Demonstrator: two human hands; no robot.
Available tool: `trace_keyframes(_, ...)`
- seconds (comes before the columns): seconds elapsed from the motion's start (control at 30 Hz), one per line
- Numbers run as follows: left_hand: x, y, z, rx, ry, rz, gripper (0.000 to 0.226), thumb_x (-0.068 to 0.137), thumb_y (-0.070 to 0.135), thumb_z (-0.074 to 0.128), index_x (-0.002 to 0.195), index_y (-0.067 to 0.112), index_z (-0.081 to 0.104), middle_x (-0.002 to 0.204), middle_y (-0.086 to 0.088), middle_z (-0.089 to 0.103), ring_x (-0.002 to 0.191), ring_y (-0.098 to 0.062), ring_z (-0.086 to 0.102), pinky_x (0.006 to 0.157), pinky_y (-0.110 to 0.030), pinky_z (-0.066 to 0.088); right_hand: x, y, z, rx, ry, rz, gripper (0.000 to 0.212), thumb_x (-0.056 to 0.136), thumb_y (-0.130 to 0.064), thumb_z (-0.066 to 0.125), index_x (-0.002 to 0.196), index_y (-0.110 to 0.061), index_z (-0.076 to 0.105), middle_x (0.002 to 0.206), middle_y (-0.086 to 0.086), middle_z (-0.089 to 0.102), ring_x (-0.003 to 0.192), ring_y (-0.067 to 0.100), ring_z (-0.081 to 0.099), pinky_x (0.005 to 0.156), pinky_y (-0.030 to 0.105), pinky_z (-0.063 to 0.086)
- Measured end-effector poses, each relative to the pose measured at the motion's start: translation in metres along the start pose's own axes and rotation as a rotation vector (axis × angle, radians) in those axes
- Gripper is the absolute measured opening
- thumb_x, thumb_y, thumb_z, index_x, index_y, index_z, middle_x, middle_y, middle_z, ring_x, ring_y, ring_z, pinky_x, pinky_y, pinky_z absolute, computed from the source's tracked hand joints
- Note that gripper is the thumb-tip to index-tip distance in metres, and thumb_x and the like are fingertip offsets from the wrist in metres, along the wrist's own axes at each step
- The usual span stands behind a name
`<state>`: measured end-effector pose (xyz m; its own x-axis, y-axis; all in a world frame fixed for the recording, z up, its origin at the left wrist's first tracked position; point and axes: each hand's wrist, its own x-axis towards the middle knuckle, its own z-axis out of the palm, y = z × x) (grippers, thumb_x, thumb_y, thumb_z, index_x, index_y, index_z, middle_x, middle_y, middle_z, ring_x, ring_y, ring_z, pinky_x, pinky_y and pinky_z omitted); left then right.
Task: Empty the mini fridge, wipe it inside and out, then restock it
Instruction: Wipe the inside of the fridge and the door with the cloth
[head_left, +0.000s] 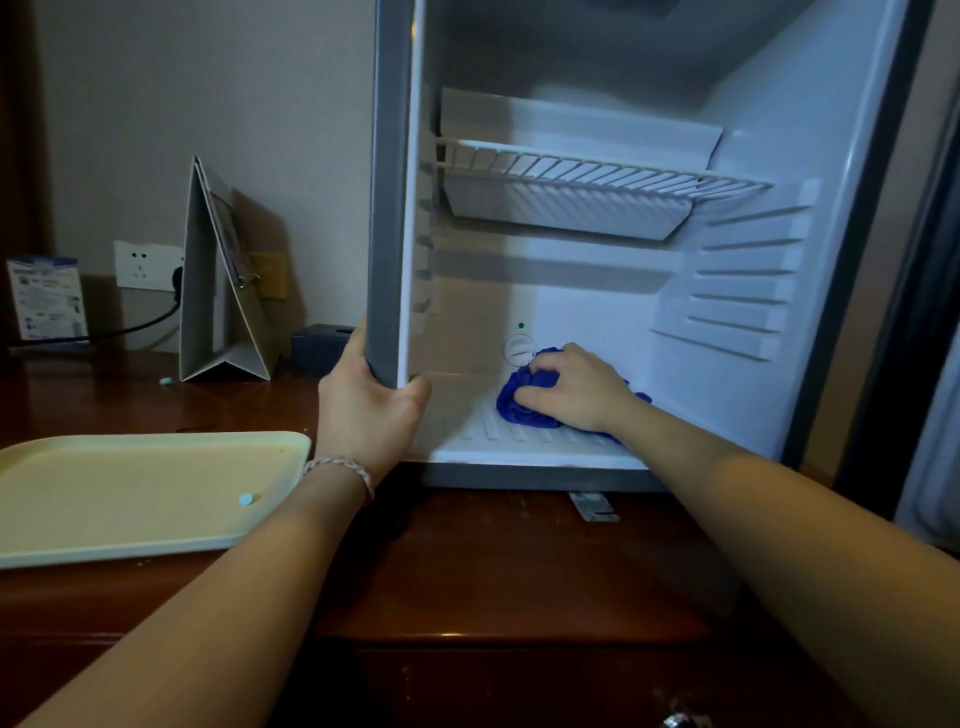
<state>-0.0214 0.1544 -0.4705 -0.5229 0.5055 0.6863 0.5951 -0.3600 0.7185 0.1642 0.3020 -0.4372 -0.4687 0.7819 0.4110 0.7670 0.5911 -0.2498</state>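
Note:
The mini fridge (753, 322) stands open on a dark wooden desk, its white inside holding only a wire shelf (597, 169). My right hand (571, 389) is inside, low on the ribbed floor, gripping a crumpled blue cloth (511, 402) pressed against the floor near the round dial on the back wall. My left hand (369, 400) grips the grey front edge of the fridge's left wall, fingers curled round its outer side and thumb on the inner side. A braided band is on that wrist.
A pale yellow tray (130, 493) lies on the wooden desk (493, 571) at the left with a small blue tablet (245, 499) on it. Behind it stand a folded card stand (218, 280), a leaflet (47, 299), a wall socket with a black cable and a dark box.

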Motion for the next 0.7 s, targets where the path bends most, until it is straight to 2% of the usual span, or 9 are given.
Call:
trace_keyframes(0.07,-0.001,0.004,-0.001,-0.002,-0.005,-0.011,0.062,0.083,0.014,0.074,0.140,0.019,0.050,0.110,0.010,0.058,0.092,-0.004,0.055,0.071,-0.005,0.045,-0.025,0.001,-0.009,0.008,0.004,-0.021,0.024,0.083,-0.052,0.067,0.100,-0.034,0.068,0.100,-0.006,0.047,0.095,0.021,0.054,0.077,0.031,0.039)
trace_keyframes(0.13,-0.002,0.006,-0.001,-0.001,-0.001,-0.023,0.062,0.083,0.017,0.074,0.140,0.019,0.051,0.113,0.008,0.060,0.098,-0.008,0.055,0.081,-0.015,0.046,-0.050,0.005,-0.015,0.010,0.018,-0.052,0.017,0.081,-0.055,0.066,0.090,-0.042,0.064,0.098,-0.012,0.046,0.094,0.018,0.054,0.078,0.032,0.041)
trace_keyframes(0.23,-0.002,0.005,-0.001,0.015,0.031,-0.018,0.055,0.083,0.024,0.073,0.135,0.022,0.055,0.106,0.009,0.062,0.086,-0.003,0.057,0.070,-0.003,0.040,-0.071,0.005,-0.022,0.044,0.012,-0.055,0.013,0.075,-0.060,0.063,0.078,-0.049,0.057,0.097,-0.015,0.046,0.093,0.015,0.053,0.082,0.036,0.045)
trace_keyframes(0.33,-0.001,0.004,0.001,0.015,0.046,-0.018,0.050,0.085,0.027,0.071,0.132,0.023,0.056,0.100,0.012,0.062,0.079,0.002,0.057,0.060,0.000,0.040,-0.062,0.005,-0.024,0.012,0.016,-0.030,0.017,0.078,-0.054,0.066,0.090,-0.042,0.064,0.098,-0.014,0.047,0.092,0.014,0.053,0.077,0.033,0.043)
trace_keyframes(0.4,-0.001,0.005,0.001,0.009,0.057,-0.013,0.046,0.086,0.028,0.070,0.130,0.023,0.058,0.092,0.019,0.059,0.077,0.009,0.056,0.058,0.003,0.039,-0.045,0.007,-0.019,-0.007,0.034,-0.010,0.019,0.079,-0.053,0.066,0.089,-0.037,0.067,0.095,-0.013,0.047,0.087,0.014,0.053,0.074,0.033,0.044)
trace_keyframes(0.53,0.001,0.001,0.002,0.007,0.058,0.006,0.038,0.088,0.030,0.066,0.125,0.023,0.059,0.087,0.025,0.056,0.075,0.015,0.056,0.056,0.001,0.039,0.001,0.026,-0.006,-0.019,0.052,0.076,0.027,0.070,-0.063,0.058,0.079,-0.038,0.064,0.094,-0.007,0.054,0.089,0.024,0.058,0.081,0.040,0.053)
trace_keyframes(0.6,0.002,-0.002,0.002,0.006,0.051,0.015,0.035,0.090,0.029,0.065,0.123,0.025,0.058,0.086,0.023,0.057,0.075,0.015,0.057,0.055,0.000,0.040,0.019,0.039,-0.003,-0.036,0.059,0.129,0.034,0.069,-0.066,0.054,0.087,-0.039,0.065,0.104,-0.002,0.055,0.096,0.028,0.056,0.086,0.043,0.053)
trace_keyframes(0.67,0.002,-0.004,0.002,0.006,0.048,0.022,0.033,0.090,0.027,0.064,0.122,0.027,0.057,0.086,0.022,0.058,0.075,0.012,0.058,0.055,0.001,0.040,0.031,0.050,0.000,-0.073,0.049,0.159,0.039,0.075,-0.065,0.055,0.102,-0.039,0.066,0.111,-0.001,0.047,0.102,0.028,0.053,0.089,0.044,0.051)
trace_keyframes(0.7,0.002,-0.004,0.001,0.008,0.040,0.023,0.034,0.090,0.027,0.064,0.123,0.027,0.057,0.088,0.023,0.058,0.076,0.009,0.058,0.055,0.000,0.040,0.033,0.053,0.000,-0.071,0.048,0.168,0.041,0.075,-0.066,0.055,0.104,-0.039,0.066,0.111,-0.001,0.046,0.101,0.028,0.054,0.089,0.044,0.052)
